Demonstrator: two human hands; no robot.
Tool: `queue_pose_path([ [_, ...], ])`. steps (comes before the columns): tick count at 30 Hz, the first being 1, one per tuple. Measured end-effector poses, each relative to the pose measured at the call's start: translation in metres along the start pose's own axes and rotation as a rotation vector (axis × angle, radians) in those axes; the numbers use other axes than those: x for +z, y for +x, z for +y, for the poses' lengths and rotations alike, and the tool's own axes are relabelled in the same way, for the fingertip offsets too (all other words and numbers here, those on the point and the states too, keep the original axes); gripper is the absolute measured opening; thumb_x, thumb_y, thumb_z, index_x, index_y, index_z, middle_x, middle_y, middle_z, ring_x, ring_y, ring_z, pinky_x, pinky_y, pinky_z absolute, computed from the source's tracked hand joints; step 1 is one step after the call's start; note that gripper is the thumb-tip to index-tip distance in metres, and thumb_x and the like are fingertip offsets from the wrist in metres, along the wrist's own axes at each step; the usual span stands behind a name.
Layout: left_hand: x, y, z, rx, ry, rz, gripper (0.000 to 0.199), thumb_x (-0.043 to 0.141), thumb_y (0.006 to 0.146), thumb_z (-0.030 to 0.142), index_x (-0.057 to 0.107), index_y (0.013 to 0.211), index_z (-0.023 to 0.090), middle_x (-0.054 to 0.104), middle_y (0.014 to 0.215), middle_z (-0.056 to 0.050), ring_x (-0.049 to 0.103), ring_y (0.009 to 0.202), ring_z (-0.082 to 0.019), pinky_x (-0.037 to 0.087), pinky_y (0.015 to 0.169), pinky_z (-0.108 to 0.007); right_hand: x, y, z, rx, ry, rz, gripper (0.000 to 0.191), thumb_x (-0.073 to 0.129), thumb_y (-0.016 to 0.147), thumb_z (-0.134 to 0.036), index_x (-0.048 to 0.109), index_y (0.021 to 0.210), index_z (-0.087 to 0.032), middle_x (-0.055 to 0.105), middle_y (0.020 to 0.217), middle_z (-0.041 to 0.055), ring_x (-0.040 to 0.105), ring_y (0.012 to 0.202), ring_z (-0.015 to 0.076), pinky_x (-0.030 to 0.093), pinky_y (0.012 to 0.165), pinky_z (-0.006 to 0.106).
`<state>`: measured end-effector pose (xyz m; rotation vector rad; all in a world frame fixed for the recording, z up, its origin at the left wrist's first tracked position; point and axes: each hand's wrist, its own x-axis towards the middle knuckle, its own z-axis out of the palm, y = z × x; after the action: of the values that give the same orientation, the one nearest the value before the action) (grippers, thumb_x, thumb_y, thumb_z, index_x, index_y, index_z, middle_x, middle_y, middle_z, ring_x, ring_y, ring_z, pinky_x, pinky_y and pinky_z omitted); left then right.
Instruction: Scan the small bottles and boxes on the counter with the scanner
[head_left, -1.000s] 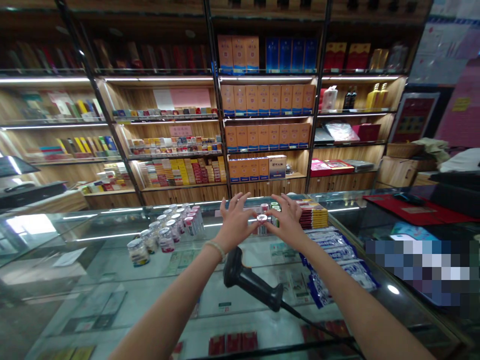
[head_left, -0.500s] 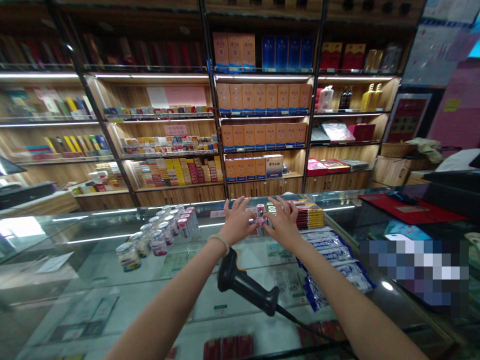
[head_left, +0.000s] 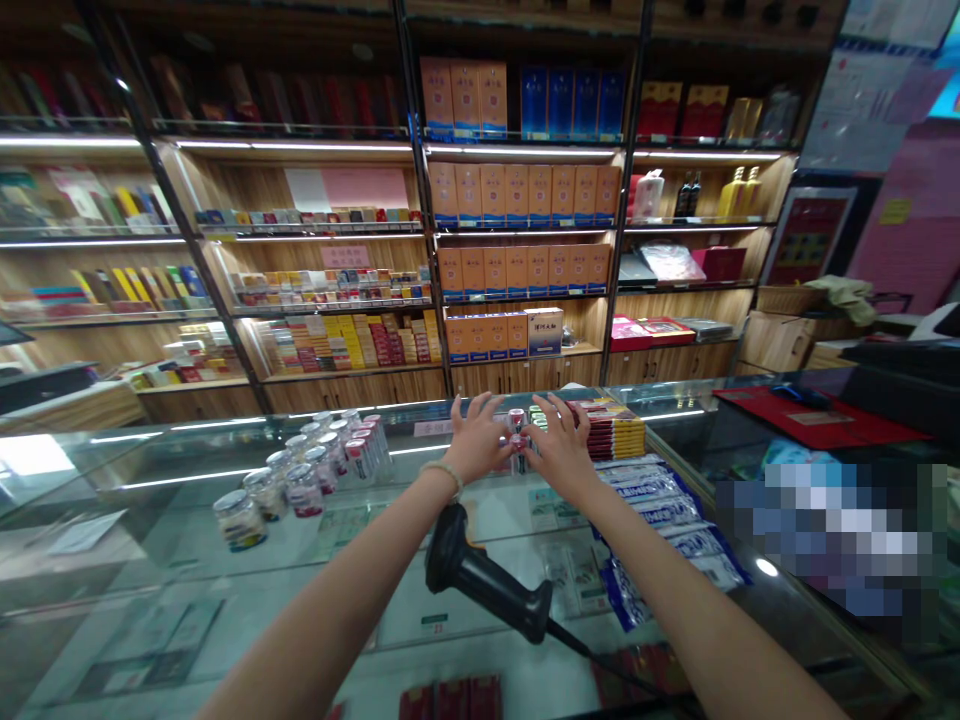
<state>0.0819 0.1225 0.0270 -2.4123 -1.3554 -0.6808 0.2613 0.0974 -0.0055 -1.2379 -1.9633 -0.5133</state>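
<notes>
My left hand (head_left: 477, 442) and my right hand (head_left: 561, 446) meet over the far part of the glass counter (head_left: 315, 590). Between them is a small pink-and-white container (head_left: 517, 420), gripped from both sides at the thumbs while the other fingers stay raised. My hands partly hide it, and its exact kind is unclear. Behind my right hand stands something with a green-and-white label (head_left: 536, 416), mostly covered. A stack of red-and-yellow packs (head_left: 619, 432) lies to the right. Below my wrists rests a black barcode scanner (head_left: 487, 585), its cable running toward the lower right.
Clear lidded jars (head_left: 305, 488) stand in rows on the left of the counter. Blue-and-white packets (head_left: 667, 510) lie under my right forearm. A red mat (head_left: 817, 418) is at the right. Shelves of boxes (head_left: 517, 272) line the back wall.
The view has shifted slightly, so jars and scanner appear a little further left and lower. My hands stay around the small container, almost in the same pose.
</notes>
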Motion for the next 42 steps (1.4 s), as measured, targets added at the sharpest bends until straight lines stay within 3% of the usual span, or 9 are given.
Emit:
queue_pose_path([
  [8,0.003,0.009,-0.002,-0.007,0.015,0.004,0.013,0.071,0.082,0.039,0.077,0.082,0.027,0.052,0.149,-0.008,0.035,0.144,-0.035,0.001,0.117,-0.071,0.003,0.001,0.002,0.026,-0.039,-0.061,0.021,0.069,0.085,-0.03,0.072,0.106,-0.027,0.043,0.156,0.0095,0.029,0.146,0.0323,0.011,0.118,0.059],
  [20,0.012,0.023,-0.008,-0.036,0.04,0.022,0.009,0.072,0.079,0.033,0.077,0.08,0.026,0.052,0.149,-0.008,0.034,0.144,-0.035,0.002,0.118,-0.07,0.002,-0.001,0.001,0.02,-0.036,-0.115,0.04,0.056,0.089,-0.035,0.064,0.128,-0.026,0.034,0.161,0.0104,0.02,0.15,0.0337,0.006,0.118,0.066],
  [42,0.02,0.035,-0.01,-0.087,0.097,-0.011,0.015,0.068,0.083,0.038,0.079,0.084,0.027,0.057,0.144,-0.008,0.036,0.142,-0.035,0.006,0.117,-0.071,-0.004,0.002,-0.001,0.056,-0.053,-0.149,0.042,0.055,0.089,-0.039,0.064,0.128,-0.026,0.03,0.163,0.0097,0.015,0.152,0.0328,-0.001,0.12,0.062],
])
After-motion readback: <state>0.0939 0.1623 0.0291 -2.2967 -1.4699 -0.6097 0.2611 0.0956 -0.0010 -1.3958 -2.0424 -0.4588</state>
